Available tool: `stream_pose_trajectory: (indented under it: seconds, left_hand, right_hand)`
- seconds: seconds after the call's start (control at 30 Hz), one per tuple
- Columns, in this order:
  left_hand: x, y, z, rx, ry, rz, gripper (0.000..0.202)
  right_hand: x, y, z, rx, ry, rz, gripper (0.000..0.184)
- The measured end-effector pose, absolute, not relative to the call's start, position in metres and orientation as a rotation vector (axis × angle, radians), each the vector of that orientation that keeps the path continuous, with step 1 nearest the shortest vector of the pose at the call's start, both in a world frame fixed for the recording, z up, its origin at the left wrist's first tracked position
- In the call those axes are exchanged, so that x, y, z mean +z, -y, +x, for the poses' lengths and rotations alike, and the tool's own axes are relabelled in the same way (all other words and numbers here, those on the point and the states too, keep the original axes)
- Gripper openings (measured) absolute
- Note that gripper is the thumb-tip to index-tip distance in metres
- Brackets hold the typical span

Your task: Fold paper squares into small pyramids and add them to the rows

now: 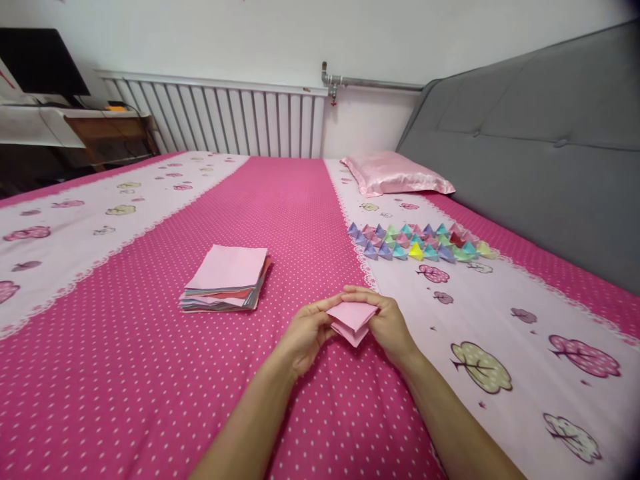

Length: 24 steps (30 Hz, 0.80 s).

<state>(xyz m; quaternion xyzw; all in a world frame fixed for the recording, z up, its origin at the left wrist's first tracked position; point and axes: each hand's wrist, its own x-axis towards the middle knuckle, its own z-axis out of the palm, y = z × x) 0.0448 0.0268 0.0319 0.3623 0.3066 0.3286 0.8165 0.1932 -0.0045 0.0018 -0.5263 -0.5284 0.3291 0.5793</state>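
Between both hands is a pink sheet of origami paper (353, 315), folded into a small layered diamond whose lower point faces me and whose layers stand slightly apart. My left hand (311, 331) pinches its left corner, and my right hand (389, 325) grips the right corner. Fingers of both hands meet along its far edge and hide that part. To the left lies a stack of square coloured paper (227, 270) with a pink sheet on top. Beyond my right hand, several folded paper pieces (416, 251) in many colours stand in rows.
Everything rests on a bed with a pink dotted cover (150, 360). A pink satin pillow (395, 175) lies near the grey padded headboard (540, 147). Behind the bed are a white radiator (240, 120) and a pipe (380, 84). A monitor (40, 63) stands on a desk at far left.
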Motion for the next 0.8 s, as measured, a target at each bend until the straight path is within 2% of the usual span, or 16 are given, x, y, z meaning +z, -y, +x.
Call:
stream_pose_trajectory:
  seconds: [0.17,0.37,0.5,0.8]
  left_hand:
    - [0.035,-0.03,0.038,0.755,-0.619,0.761,0.044]
    - [0.032,-0.034,0.033,0.811,-0.655,0.753,0.036]
    - [0.026,-0.033,0.037,0.796,-0.702,0.85,0.043]
    - [0.006,-0.041,0.042,0.873,-0.935,1.157,0.044]
  right_hand:
    - [0.012,0.009,0.193,0.94,1.179,-1.183,0.029]
    - [0.017,0.015,0.197,1.222,1.068,-1.078,0.035]
    - [0.013,0.012,0.195,1.201,0.958,-1.161,0.027]
    - [-0.004,0.008,0.182,1.182,0.915,-1.256,0.036]
